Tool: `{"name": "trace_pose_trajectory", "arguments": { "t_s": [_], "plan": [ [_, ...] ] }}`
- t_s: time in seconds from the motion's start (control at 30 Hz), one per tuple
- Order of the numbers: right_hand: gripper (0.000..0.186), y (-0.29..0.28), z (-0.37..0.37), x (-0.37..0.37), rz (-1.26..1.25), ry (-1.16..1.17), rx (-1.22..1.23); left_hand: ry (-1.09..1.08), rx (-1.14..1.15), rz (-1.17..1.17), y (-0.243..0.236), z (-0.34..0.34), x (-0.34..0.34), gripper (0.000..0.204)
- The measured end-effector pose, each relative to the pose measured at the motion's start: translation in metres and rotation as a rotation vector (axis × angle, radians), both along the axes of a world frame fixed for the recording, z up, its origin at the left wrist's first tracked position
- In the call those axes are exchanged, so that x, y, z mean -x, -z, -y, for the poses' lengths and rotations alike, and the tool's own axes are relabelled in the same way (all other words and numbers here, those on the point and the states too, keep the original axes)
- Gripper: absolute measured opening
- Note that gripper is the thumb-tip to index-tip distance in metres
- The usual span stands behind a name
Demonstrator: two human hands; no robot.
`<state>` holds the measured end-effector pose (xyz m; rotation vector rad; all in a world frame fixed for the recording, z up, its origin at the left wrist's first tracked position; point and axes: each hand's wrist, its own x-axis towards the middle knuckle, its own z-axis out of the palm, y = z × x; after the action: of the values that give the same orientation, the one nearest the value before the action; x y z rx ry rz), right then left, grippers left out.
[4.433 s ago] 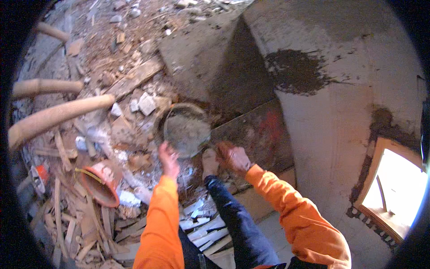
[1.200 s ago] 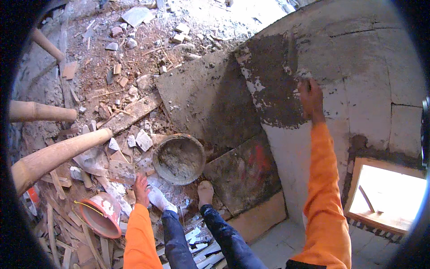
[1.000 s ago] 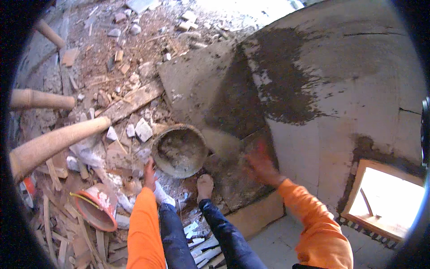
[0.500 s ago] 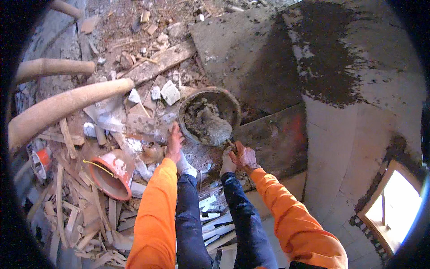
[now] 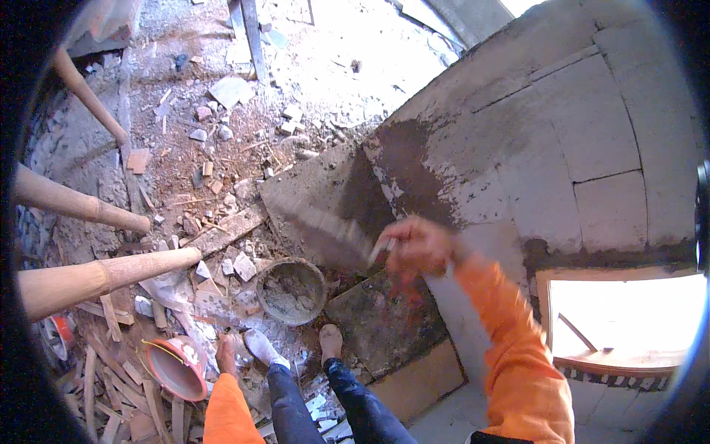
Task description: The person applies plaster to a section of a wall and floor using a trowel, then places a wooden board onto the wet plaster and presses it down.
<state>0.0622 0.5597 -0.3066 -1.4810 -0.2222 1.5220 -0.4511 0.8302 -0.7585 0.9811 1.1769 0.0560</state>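
My right hand (image 5: 414, 248), raised at centre, grips a trowel (image 5: 333, 229) whose blurred blade points up-left, over a grey board (image 5: 296, 192) and short of the wall (image 5: 532, 155) with its dark, wet mortar patch (image 5: 399, 155). Below the blade sits a round basin (image 5: 320, 288) of grey mortar. My left hand (image 5: 225, 354) hangs low, fingers loosely extended, holding nothing visible, between an orange bucket (image 5: 176, 366) lying tilted and my socked foot (image 5: 262, 346).
Bamboo poles (image 5: 111, 277) jut in from the left. Rubble and wood scraps (image 5: 111, 392) cover the ground. A low dark slab (image 5: 384, 325) lies beside my feet, and a bright framed opening (image 5: 621, 318) is at the lower right.
My right hand has lifted the trowel out of the basin, upward. My left hand has come away from the basin's rim. The view has swung toward the wall.
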Motion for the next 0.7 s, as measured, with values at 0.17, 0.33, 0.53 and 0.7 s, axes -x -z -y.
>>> {"name": "trace_pose_trajectory", "arguments": {
  "t_s": [0.17,0.33,0.53,0.7],
  "plan": [
    [0.017,-0.044,0.067,-0.151,1.244,0.239,0.606,-0.04,-0.001,0.006,-0.046,-0.001,-0.027,0.044],
    [0.02,-0.007,0.073,-0.002,1.091,0.09,0.834,0.341,-0.283,-0.189,-0.054,0.001,-0.049,0.036],
    [0.04,0.264,0.056,0.182,1.03,-0.845,0.621,0.297,-0.067,-0.078,0.012,0.051,-0.096,0.048],
    [0.043,0.429,-0.006,0.251,1.042,-0.52,0.64,0.177,0.225,-0.003,0.02,0.067,-0.157,0.067]
  ]
}}
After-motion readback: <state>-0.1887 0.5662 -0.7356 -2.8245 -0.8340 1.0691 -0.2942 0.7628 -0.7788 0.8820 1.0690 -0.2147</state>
